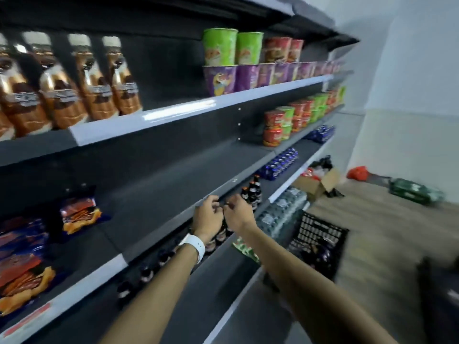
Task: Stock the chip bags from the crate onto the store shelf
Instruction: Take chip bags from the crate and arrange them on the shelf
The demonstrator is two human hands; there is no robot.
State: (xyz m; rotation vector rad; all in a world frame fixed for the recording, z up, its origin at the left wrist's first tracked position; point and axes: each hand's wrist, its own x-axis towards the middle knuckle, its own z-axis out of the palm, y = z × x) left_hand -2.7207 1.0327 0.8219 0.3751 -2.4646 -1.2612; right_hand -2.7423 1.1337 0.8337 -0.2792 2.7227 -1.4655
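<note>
Chip bags [80, 214] in orange and dark blue are lying on the grey store shelf [159, 194] at the left, one a little apart from a larger heap [22, 264] nearer the front edge. Both of the person's arms are reaching out over that shelf's front edge. The left hand [207, 216], with a white wristband [193, 245] on its wrist, and the right hand [236, 212] are hanging side by side, nearly touching; the fingers of both are curling loosely and I am seeing nothing held in either. Dark bottles [252, 193] are standing on the shelf below, just beyond the hands. On the floor to the right, a black plastic crate [320, 240] is sitting beside the shelving with dark-coloured packets inside; the blur is keeping me from telling what they are. Higher up, brown-labelled bottles [74, 88] are lining the upper shelf at left, and green, red and purple noodle cups [238, 60] are stacked further along. An open cardboard box [320, 183] is resting on the floor farther back.
</note>
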